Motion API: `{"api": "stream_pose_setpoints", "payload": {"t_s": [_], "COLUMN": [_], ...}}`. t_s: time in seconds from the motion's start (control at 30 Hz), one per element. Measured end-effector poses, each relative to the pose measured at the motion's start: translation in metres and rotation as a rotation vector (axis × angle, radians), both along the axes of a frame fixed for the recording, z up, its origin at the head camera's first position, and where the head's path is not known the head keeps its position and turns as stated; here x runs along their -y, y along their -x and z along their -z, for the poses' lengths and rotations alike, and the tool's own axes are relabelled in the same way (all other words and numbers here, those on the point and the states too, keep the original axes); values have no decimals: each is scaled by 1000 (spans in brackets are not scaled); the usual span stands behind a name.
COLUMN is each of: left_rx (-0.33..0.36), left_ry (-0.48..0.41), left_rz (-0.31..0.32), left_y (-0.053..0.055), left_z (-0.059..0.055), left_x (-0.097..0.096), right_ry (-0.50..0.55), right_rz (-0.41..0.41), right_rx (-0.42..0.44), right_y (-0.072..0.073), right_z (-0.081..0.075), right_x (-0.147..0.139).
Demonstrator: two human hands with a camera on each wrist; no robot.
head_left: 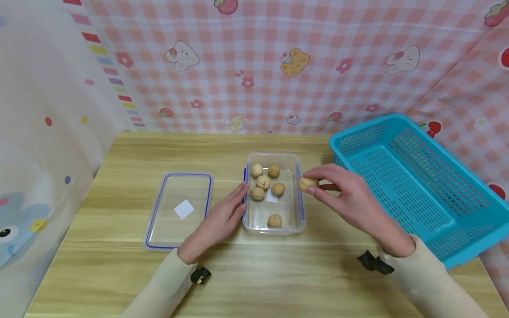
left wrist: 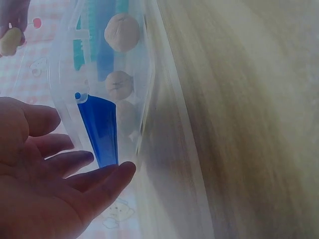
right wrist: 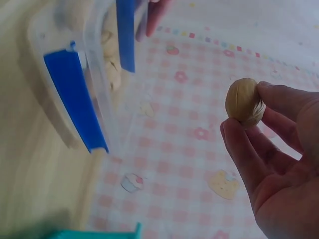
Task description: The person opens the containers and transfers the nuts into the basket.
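Note:
A clear plastic container point(head_left: 294, 225) with blue side clips stands in the middle of the table, several walnuts point(head_left: 263, 182) lying on its floor. Beside its right wall, my right hand point(head_left: 350, 196) pinches one walnut point(right wrist: 243, 101) between thumb and fingertips; in the head view it overlaps the rim. My left hand point(head_left: 218, 221) rests against the container's left side, fingers extended. Seen from the left wrist, those fingers point(left wrist: 107, 191) lie by the blue clip point(left wrist: 102, 130), with walnuts showing through the wall.
Left of the container lies its clear lid point(head_left: 167, 221) with a blue seal and a white square sticker. A turquoise plastic basket point(head_left: 401, 190) stands on the right side of the wooden table point(head_left: 278, 282). Behind the table hangs a pink checked cloth point(head_left: 254, 53).

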State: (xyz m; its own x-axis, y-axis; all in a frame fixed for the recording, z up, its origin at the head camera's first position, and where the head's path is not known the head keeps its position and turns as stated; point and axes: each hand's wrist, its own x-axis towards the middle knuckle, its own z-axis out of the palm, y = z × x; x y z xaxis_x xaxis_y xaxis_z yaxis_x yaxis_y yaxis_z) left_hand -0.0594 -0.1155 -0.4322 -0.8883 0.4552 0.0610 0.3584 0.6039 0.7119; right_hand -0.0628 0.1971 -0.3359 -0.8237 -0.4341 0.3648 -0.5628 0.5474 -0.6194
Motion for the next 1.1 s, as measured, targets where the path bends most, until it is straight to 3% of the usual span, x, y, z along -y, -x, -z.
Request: {"api": "stream_pose_setpoints", "payload": {"t_s": [0.27, 0.53, 0.8, 1.1], "left_rx": [-2, -1, -3, -5], "left_ry": [3, 7, -1, -19], "left_rz": [-3, -2, 1, -3], "left_y": [-1, 0, 0, -2], "left_z": [-1, -1, 0, 1], "left_x": [0, -1, 0, 0], "right_ry": [-61, -57, -97, -181], "right_rz": [49, 115, 218, 299], "right_rx": [-89, -85, -14, 78], "right_y": [4, 14, 31, 50], "right_z": [-24, -40, -39, -23], "right_x": [-24, -54, -82, -105]}}
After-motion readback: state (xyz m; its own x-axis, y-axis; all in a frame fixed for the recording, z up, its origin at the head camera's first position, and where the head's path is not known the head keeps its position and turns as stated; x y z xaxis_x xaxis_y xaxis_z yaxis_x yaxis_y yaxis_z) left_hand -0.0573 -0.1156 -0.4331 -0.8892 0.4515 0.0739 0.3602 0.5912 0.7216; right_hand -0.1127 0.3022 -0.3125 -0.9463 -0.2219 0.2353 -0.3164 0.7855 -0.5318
